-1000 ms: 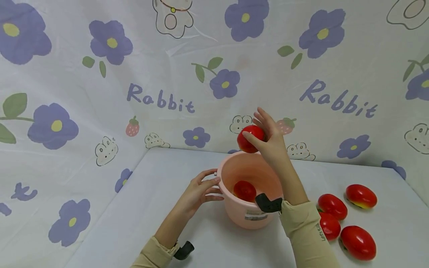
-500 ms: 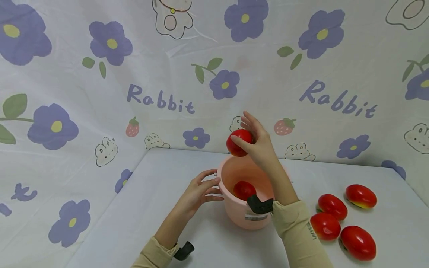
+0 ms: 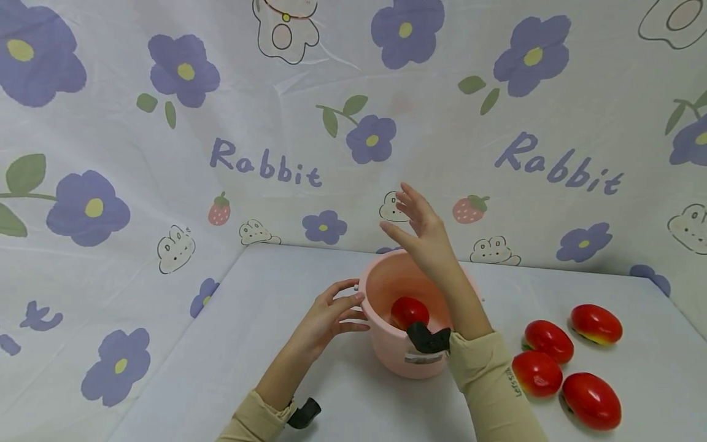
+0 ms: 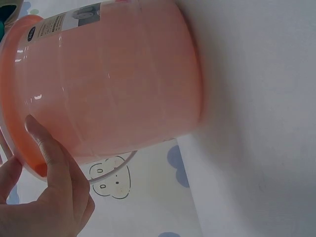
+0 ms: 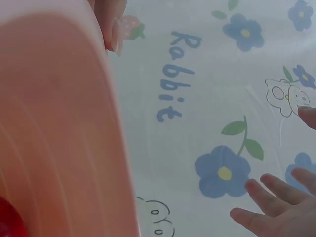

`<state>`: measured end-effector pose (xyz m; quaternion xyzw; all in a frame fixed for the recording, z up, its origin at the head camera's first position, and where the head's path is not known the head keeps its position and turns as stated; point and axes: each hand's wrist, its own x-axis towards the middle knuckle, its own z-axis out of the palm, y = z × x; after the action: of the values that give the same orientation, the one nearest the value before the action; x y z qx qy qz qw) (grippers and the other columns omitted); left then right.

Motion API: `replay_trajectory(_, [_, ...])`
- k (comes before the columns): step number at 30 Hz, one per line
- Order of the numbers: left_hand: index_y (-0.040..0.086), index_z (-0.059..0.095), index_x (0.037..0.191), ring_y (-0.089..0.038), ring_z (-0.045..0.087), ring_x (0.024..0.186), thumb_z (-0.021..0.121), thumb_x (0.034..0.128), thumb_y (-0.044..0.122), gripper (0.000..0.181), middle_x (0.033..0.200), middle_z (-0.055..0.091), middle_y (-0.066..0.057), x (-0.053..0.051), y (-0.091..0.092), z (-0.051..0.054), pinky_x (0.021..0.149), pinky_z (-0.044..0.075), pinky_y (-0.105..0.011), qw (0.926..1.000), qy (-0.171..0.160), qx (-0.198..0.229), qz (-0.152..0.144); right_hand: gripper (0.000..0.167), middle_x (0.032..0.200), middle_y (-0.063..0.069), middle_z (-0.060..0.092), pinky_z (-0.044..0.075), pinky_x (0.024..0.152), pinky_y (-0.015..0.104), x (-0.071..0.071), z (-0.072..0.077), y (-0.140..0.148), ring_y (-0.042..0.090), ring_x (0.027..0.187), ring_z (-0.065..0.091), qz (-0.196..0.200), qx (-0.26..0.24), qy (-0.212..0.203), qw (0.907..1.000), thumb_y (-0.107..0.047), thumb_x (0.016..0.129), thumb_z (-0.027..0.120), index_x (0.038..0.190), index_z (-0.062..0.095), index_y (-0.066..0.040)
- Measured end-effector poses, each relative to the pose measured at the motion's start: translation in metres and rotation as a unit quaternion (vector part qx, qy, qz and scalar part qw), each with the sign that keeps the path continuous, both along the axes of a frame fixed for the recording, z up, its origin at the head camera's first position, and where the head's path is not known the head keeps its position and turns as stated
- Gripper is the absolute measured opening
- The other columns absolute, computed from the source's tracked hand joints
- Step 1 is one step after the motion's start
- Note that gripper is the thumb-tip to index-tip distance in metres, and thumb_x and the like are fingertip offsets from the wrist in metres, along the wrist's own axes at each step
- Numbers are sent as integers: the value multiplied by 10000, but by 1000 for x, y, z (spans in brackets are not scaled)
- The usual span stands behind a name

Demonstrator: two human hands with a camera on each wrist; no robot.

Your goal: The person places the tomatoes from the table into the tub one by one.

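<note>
R hand [image 3: 428,236] hangs above the bucket [image 3: 391,353], nothing in it, thumb & fingers spread wide. L hand [image 3: 326,316] is at the bucket's left side, fingers spread agst it, prob. steadying; can't tell how firmly. One red fruit [image 3: 410,312] shows low inside the bucket; R forearm [image 3: 466,301] & wrist mount [image 3: 428,339] block part, so can't say if there's more. Four loose fruit [image 3: 592,401] lie on the table [image 3: 265,294] to the right, apart from the bucket, three close together, one set off behind. Step in hand looks like the tail end of a drop-in. Next move prob. calls for R hand reaching right for a loose fruit w/ a wide grasp, L hand holding the bucket put
</note>
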<state>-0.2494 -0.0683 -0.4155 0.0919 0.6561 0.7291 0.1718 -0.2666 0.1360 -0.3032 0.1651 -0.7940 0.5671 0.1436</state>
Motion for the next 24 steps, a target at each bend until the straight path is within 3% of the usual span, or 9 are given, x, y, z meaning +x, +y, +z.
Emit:
replay_trajectory(16, [190,428,1425,-204,726,954,640,936,341,553,1345,573,-251,2,1,1,864,598,-396,9999,-25,-101,54,742,1572,55,369,239,1227,498,7,-2,28,246,1460,350,-391,294,-63,9988,-232,929,662,1544,250,-276])
replay_trajectory(24, [198,435,1420,-204,727,943,644,934,340,547,1332,577,-257,2,1,1,866,598,-400,9999,-47,-102,70,746,1574,97,360,246,1215,528,13,-1,51,286,1458,348,-528,270,34,9982,-198,935,651,1552,235,-249])
